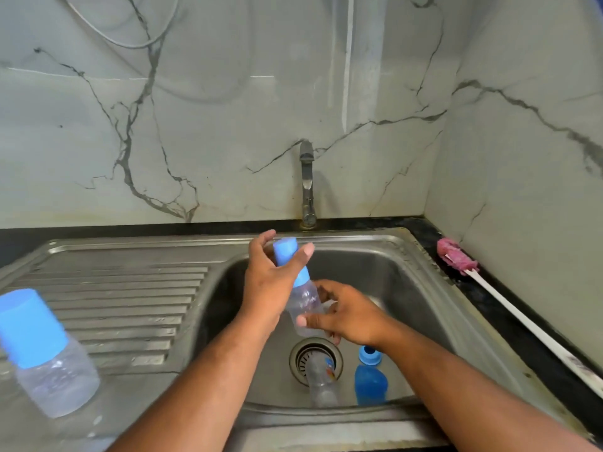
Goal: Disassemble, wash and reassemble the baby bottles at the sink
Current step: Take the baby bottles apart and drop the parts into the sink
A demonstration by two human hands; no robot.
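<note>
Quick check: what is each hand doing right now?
Left hand: closed, pinching the blue cap between thumb and fingers.
Right hand: closed, holding the clear bottle under that cap.

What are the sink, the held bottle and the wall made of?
Sink: probably brushed stainless steel, by its dull grey sheen and pressed ribs. Held baby bottle: clear plastic, see-through; its blue cap looks like matte plastic. Wall: glossy marble-look slab, grey-veined, reflective; stone or print unclear.
</note>
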